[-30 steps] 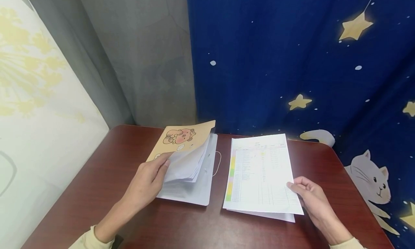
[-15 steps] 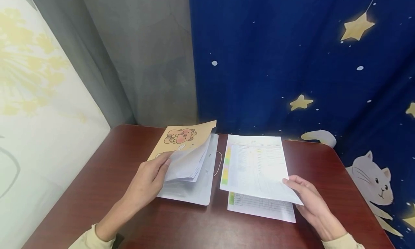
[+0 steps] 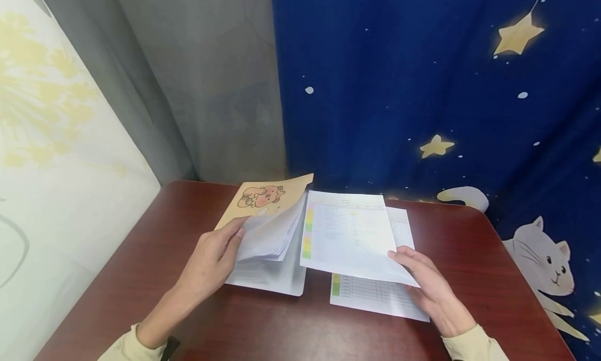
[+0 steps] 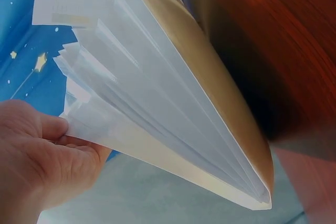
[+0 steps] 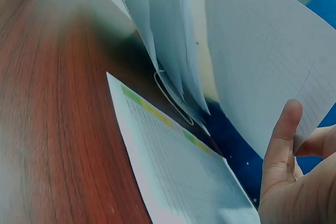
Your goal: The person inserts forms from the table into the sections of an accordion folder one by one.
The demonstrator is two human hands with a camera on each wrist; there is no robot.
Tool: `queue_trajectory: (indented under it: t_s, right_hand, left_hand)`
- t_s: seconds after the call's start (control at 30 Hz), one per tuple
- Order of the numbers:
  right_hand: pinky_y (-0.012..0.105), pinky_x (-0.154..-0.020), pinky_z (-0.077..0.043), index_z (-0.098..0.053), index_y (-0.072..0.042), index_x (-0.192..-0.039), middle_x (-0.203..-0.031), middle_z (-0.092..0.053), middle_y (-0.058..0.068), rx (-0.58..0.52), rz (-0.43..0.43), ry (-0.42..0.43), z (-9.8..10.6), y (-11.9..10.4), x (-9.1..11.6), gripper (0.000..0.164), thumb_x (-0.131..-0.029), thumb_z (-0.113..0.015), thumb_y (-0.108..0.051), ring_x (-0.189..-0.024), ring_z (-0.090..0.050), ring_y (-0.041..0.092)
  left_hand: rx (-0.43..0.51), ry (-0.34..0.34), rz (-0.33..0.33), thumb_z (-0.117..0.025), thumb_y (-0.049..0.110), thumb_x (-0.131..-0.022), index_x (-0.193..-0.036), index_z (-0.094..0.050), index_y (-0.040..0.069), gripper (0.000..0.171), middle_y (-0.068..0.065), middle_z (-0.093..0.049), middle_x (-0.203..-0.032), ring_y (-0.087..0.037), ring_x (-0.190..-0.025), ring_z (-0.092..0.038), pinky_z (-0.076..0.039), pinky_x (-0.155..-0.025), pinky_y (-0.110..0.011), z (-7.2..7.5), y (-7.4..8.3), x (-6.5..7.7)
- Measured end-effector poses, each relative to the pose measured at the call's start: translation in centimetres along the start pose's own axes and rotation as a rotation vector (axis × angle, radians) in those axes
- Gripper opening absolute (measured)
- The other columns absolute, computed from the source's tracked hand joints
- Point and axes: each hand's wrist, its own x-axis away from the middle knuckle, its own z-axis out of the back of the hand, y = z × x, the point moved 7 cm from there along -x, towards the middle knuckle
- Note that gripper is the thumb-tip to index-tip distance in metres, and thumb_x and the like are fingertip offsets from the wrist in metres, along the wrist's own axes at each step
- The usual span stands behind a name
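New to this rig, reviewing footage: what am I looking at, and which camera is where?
No machine: a person's bare left hand and right hand do the work. The wide view comes from a head-worn camera looking down; the close ones from cameras on each wrist. On the reddish-brown, wood-grained table lies a white, colour-edged printed paper sheet. The left hand grips a tan rectangular folder with whitish leaves; the right pinches a second white printed sheet, held partly over the first.

Smooth paper sheet [image 3: 349, 238], glossy wood-grained table [image 3: 272, 329]
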Motion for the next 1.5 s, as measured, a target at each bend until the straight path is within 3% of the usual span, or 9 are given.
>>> queue_trajectory:
  t_s: [0.53,0.8,1.5]
  right_hand:
    - [0.028,-0.089,-0.054,-0.066,-0.018,-0.108,-0.106,-0.079,-0.009,-0.021,0.009,0.001,-2.4,-0.2,-1.3,0.008,-0.105,-0.065,-0.026,-0.101,-0.072,0.010]
    - [0.025,-0.079,-0.055,-0.065,-0.023,-0.103,-0.106,-0.078,-0.011,-0.044,0.006,-0.026,-3.6,0.1,-2.0,0.005,-0.107,-0.062,-0.023,-0.098,-0.073,0.007]
    - [0.025,-0.083,-0.062,-0.056,-0.013,-0.105,-0.108,-0.079,-0.005,-0.077,0.079,-0.038,-5.2,0.2,-3.1,0.006,-0.107,-0.062,-0.014,-0.098,-0.076,0.007]
  left_hand:
    - [0.014,0.012,-0.016,-0.058,0.004,-0.106,-0.138,-0.069,0.020,0.038,0.000,-0.077,-0.105,-0.012,-0.081,-0.060,-0.049,-0.073,-0.029,0.3,0.0,0.1]
    - [0.005,0.017,-0.015,-0.058,0.005,-0.106,-0.138,-0.069,0.019,0.036,-0.001,-0.077,-0.111,-0.013,-0.084,-0.061,-0.050,-0.075,-0.032,0.2,-0.1,0.1]
    - [0.018,0.019,-0.018,-0.058,0.005,-0.106,-0.137,-0.069,0.021,0.036,0.001,-0.078,-0.113,-0.011,-0.086,-0.062,-0.051,-0.076,-0.031,0.1,-0.1,0.1]
